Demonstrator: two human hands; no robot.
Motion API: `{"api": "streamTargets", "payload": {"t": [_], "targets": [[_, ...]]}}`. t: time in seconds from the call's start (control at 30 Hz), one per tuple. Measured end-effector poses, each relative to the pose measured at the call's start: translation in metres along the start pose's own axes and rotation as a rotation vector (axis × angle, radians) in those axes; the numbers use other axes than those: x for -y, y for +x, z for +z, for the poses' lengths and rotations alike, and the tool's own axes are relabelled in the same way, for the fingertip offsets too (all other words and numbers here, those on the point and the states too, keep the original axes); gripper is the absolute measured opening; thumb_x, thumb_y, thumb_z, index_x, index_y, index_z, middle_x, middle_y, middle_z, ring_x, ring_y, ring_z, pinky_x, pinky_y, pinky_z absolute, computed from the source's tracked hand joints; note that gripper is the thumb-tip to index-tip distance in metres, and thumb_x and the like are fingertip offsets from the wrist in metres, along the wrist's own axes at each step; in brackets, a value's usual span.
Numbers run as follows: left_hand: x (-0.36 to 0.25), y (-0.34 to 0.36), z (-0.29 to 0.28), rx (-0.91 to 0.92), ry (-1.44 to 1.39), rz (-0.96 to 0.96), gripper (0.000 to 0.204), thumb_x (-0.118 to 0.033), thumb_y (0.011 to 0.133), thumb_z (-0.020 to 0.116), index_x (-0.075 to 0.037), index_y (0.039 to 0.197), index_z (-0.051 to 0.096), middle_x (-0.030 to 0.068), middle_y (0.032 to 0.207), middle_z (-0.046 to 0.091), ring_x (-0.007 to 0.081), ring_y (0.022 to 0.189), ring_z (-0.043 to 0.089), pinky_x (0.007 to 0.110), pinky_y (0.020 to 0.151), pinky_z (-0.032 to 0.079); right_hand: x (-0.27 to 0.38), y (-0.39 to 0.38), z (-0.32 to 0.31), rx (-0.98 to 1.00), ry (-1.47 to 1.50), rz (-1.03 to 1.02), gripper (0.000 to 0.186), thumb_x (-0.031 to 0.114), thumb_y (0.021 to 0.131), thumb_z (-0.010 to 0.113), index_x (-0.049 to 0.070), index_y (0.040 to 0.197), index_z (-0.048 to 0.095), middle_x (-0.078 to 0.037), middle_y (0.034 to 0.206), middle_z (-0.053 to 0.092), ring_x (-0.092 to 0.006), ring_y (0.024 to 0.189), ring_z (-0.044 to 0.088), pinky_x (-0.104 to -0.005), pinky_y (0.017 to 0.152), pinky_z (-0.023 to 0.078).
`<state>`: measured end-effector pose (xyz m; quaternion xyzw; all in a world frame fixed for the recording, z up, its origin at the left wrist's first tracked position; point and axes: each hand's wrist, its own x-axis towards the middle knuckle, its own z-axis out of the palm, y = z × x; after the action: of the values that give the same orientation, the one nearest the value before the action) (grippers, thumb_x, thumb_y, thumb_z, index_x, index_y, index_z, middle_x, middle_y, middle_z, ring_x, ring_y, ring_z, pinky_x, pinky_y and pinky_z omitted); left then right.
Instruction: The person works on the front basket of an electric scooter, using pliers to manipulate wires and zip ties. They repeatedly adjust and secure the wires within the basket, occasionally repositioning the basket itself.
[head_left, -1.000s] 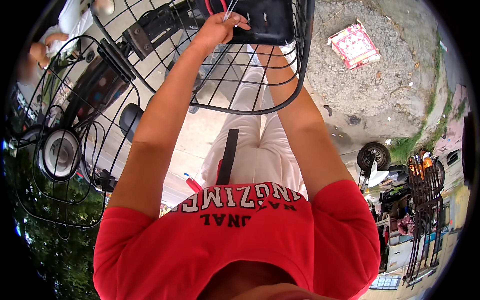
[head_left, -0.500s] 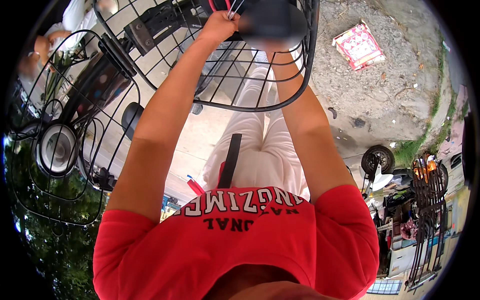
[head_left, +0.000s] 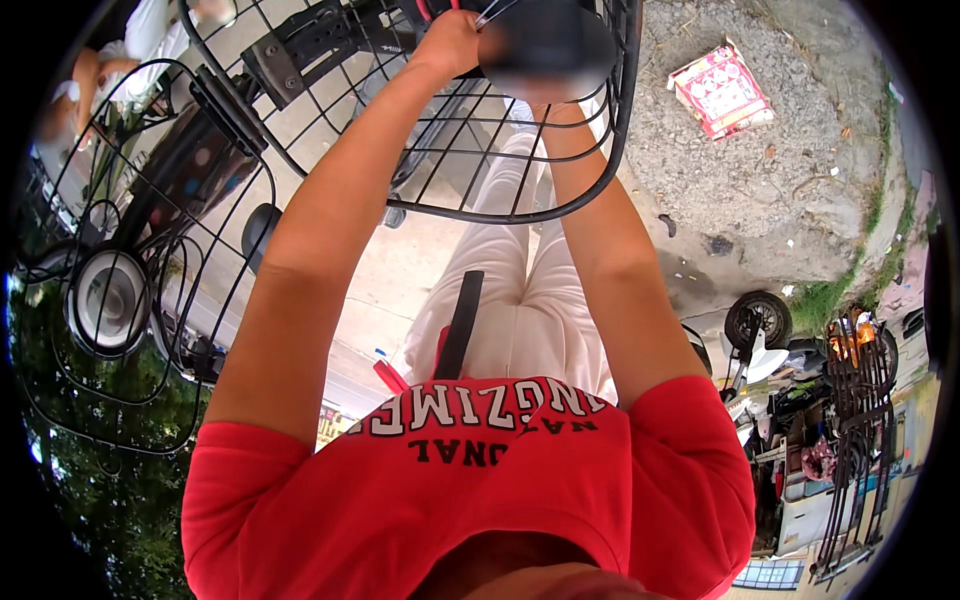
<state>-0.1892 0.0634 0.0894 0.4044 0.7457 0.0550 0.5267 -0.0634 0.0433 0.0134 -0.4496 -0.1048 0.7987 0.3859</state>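
My left hand (head_left: 450,42) is closed on thin pale strips (head_left: 484,18), like plastic ties, at the inner side of a black wire basket (head_left: 625,110) at the top. Just behind it is a red-handled item (head_left: 428,8), mostly out of frame. My right arm (head_left: 610,240) reaches up behind the basket's wire mesh. My right hand (head_left: 548,100) is mostly hidden by a dark blurred area (head_left: 540,40) inside the basket, so its fingers cannot be made out.
Another wire basket, black vehicle parts (head_left: 190,160) and a round lamp (head_left: 110,295) fill the left, with another person (head_left: 140,60) beyond. A torn red-and-white box (head_left: 720,90) lies on concrete at right, above a wheel (head_left: 757,325) and stacked metal bars (head_left: 850,440).
My left hand and forearm have shifted slightly upward, still closed on the strips. A dark blur now covers the black plastic piece seen a second ago and most of my right hand.
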Motion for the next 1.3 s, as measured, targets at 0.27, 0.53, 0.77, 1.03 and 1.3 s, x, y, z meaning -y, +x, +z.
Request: {"api": "streamTargets", "payload": {"t": [0.27, 0.53, 0.77, 1.03, 1.3], "targets": [[0.003, 0.014, 0.009, -0.031, 0.29, 0.19, 0.023, -0.023, 0.073, 0.069, -0.002, 0.071, 0.062, 0.0138, 0.062, 0.058, 0.0265, 0.06, 0.057, 0.034, 0.06, 0.045, 0.006, -0.002, -0.004, 0.01, 0.011, 0.005, 0.012, 0.008, 0.085, 0.05, 0.0, 0.089, 0.057, -0.008, 0.06, 0.055, -0.0154, 0.043, 0.049, -0.0284, 0.034, 0.037], [-0.012, 0.006, 0.0, -0.042, 0.453, 0.191, 0.024, -0.028, 0.078, 0.064, -0.003, 0.08, 0.064, 0.0149, 0.07, 0.061, 0.0316, 0.069, 0.06, 0.038, 0.064, 0.046, 0.017, 0.0, -0.011, 0.024, 0.02, -0.004, 0.011, 0.007, 0.085, 0.05, 0.0, 0.089, 0.057, -0.008, 0.06, 0.055, -0.0155, 0.042, 0.049, -0.0284, 0.033, 0.036], [-0.017, 0.015, 0.007, 0.002, 0.581, 0.134, 0.029, -0.032, 0.077, 0.067, -0.004, 0.082, 0.066, 0.0151, 0.078, 0.064, 0.0321, 0.079, 0.062, 0.038, 0.07, 0.048, 0.021, -0.003, -0.017, 0.026, 0.017, -0.014, 0.011, 0.007, 0.085, 0.05, 0.0, 0.089, 0.057, -0.008, 0.059, 0.055, -0.0157, 0.041, 0.049, -0.0284, 0.032, 0.035], [-0.007, 0.004, 0.012, -0.121, 0.448, 0.127, 0.034, -0.038, 0.07, 0.073, -0.005, 0.077, 0.067, 0.0143, 0.068, 0.062, 0.0312, 0.065, 0.06, 0.037, 0.062, 0.047, 0.01, -0.012, -0.014, 0.009, 0.005, -0.025, 0.01, 0.007, 0.084, 0.05, 0.0, 0.089, 0.057, -0.008, 0.058, 0.055, -0.0158, 0.04, 0.049, -0.0284, 0.031, 0.035], [0.007, -0.007, 0.002, -0.115, 0.39, 0.202, 0.035, -0.038, 0.067, 0.075, -0.006, 0.075, 0.065, 0.0121, 0.067, 0.061, 0.028, 0.065, 0.06, 0.036, 0.062, 0.047, -0.004, -0.017, -0.004, 0.019, -0.012, -0.027, 0.01, 0.006, 0.084, 0.05, 0.0, 0.089, 0.057, -0.008, 0.057, 0.055, -0.016, 0.039, 0.048, -0.0284, 0.03, 0.034]]}}
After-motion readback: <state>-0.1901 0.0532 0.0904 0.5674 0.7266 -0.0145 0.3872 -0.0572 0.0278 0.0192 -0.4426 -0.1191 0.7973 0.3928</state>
